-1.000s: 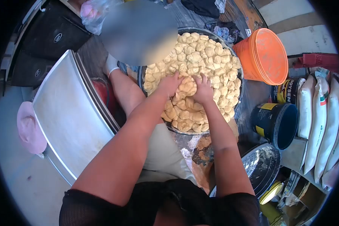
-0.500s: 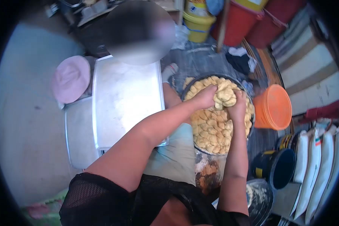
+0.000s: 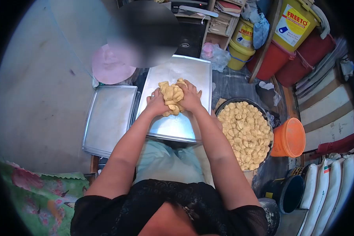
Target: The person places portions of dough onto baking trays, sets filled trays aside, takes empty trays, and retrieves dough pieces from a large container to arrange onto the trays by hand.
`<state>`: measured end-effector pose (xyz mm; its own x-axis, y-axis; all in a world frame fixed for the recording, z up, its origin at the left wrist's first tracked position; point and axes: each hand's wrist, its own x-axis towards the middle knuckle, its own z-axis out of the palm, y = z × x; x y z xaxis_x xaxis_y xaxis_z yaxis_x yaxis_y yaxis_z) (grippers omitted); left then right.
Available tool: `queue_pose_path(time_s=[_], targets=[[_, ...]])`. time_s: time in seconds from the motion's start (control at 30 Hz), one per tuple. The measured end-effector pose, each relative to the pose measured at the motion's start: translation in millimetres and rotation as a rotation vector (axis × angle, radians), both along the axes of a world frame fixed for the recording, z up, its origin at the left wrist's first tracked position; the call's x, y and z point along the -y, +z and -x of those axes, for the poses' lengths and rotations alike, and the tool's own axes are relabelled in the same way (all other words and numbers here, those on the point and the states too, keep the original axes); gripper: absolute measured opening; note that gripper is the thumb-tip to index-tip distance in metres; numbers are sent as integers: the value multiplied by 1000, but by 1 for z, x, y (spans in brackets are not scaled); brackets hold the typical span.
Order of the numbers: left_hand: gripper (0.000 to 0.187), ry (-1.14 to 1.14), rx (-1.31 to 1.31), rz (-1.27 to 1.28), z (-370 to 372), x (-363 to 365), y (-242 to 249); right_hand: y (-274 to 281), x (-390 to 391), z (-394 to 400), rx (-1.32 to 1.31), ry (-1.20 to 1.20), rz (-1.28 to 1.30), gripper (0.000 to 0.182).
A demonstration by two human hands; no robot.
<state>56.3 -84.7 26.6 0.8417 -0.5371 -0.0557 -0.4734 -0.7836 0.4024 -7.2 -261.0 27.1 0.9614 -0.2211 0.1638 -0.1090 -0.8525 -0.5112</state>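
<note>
A clump of several yellowish dough pieces (image 3: 171,94) is held between my two hands over the metal tray (image 3: 165,126) in front of me. My left hand (image 3: 157,103) wraps the clump's left side, and my right hand (image 3: 189,96) grips its right side. To the right of the tray, a large round dark tub (image 3: 270,125) holds many more dough pieces (image 3: 246,133) packed close together. Whether the clump touches the tray is hard to tell.
Stacked metal trays (image 3: 108,118) lie at left. An orange bucket (image 3: 289,137) stands right of the tub, with a dark bucket (image 3: 283,192) and white sacks (image 3: 328,188) nearer me. Yellow and red buckets (image 3: 269,59) stand at back right; a pink hat (image 3: 111,67) is at upper left.
Both hands have moved left from above the tub to over the tray, carrying the dough clump. The camera view has shifted too.
</note>
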Motion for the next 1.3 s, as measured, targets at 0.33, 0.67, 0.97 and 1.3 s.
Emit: queue_pose_path(time_s=[0.33,0.67,0.97,1.3], targets=[[57,7,-612,1074,-8,-28,22,48,4,-10,-86,319,-89,84],[30,223,17,925,-146,10,20,64,16,-82,-66,251,-537,22],[52,-218,185,111,-200,66,-12,1,56,-159,148,62,-3,26],[30,-157,416,438,-192,76,13,20,92,-136,77,118,-358,24]])
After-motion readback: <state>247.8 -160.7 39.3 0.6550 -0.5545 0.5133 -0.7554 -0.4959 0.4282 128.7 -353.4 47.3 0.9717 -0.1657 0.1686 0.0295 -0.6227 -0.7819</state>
